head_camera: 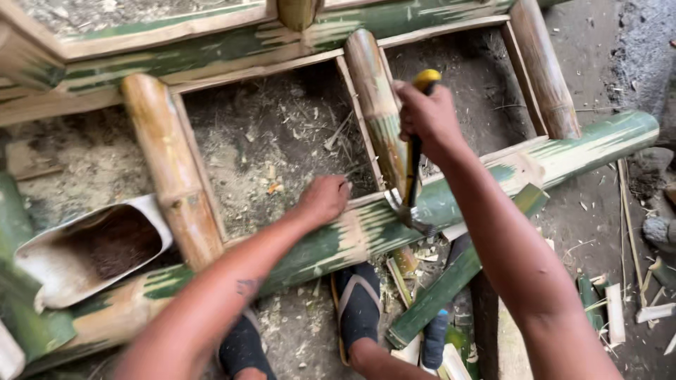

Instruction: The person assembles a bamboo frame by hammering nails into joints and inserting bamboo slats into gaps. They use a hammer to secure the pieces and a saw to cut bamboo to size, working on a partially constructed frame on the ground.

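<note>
Bamboo frame (211, 49) mostly assembled; right hand (426, 116) clenched on hammer (415, 169) at rung (377, 105) joint in rail (493, 183), left hand (325, 198) curled, bracing rail; fastening unfinished.

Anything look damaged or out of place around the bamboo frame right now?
Offcuts and shavings litter the ground by the feet. The bamboo piece at lower left is cut open, exposing its hollow. The right hand grips a hammer; the left hand rests beside the joint.

Hammer (415, 176) handle partly inside fist.
</note>
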